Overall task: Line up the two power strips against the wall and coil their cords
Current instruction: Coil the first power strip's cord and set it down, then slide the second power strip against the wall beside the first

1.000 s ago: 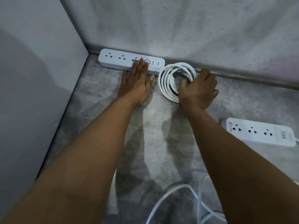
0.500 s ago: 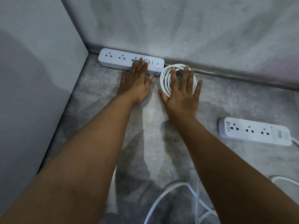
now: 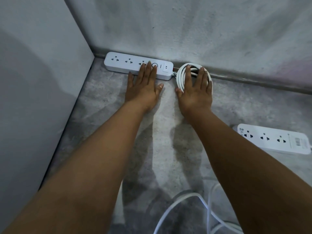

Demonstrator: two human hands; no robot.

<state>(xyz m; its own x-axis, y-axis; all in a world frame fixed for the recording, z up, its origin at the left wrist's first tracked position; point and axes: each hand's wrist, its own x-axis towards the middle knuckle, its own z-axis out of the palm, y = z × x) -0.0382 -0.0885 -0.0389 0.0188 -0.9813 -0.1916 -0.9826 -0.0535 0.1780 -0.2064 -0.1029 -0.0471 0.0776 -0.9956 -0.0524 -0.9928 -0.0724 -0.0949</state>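
1. While I reach down to the floor (image 3: 101, 105) where the back wall (image 3: 202, 31) meets the side panel (image 3: 33, 81), both my bare forearms stretch out ahead of me.
2. The first power strip (image 3: 125, 64) lies flat in the far left corner of the floor. Its long back edge is against the ledge (image 3: 253, 79) at the foot of the wall, its sockets face up, and its left end is near the side panel.
3. My left hand (image 3: 143, 89) lies flat with its fingers straight and slightly spread. The fingertips rest on top of the strip beside its round switch, and the palm sits over the floor just in front of it. It has hold of nothing.
4. The coiled cord (image 3: 180, 76) lies just beside the strip's right end, where it joins the strip. The far side of the coil touches the ledge at the foot of the wall.
5. My right hand (image 3: 195, 92) is open as well, with the fingers straight and fanned, pressing flat on top of the coil. White loops show past my thumb on one side and past my little finger on the other.
6. The second power strip (image 3: 273, 139) lies well apart from the wall, toward the right edge of the floor. Its sockets face up, it sits at a slant to the wall, and its left end is hidden behind my right forearm.
7. A loose cord (image 3: 192, 195) trails in open curves along the near edge of the floor between my forearms. I cannot tell where it leads.
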